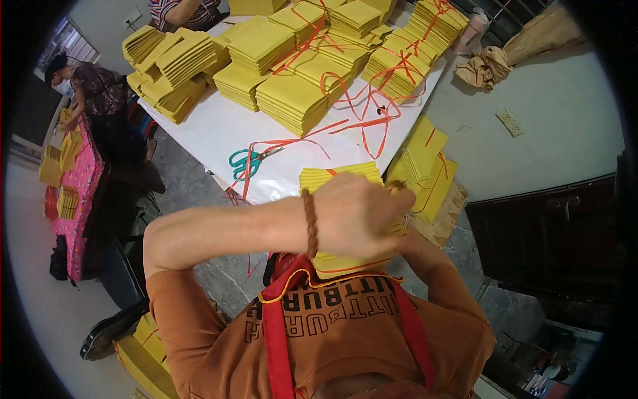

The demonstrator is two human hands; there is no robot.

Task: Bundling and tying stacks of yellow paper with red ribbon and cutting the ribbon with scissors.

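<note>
White-topped table (206, 136) stands on grey floor (189, 193); left hand (355, 216) overlaps right hand (405, 198) above a yellow stack (320, 180), each grip impossible to tell.

A table with a smooth white top (222, 133) carries stacks of folded, rectangular yellow paper-like pieces (292, 98), grouped toward the far side. Thin, glossy red ribbon (380, 122) lies in loose loops nearer the front, one strand crossing the teal-handled metal scissors (256, 158). At far left, a second table covered with pink patterned cloth (83, 199) supports upright yellow bundles (68, 201).
</note>
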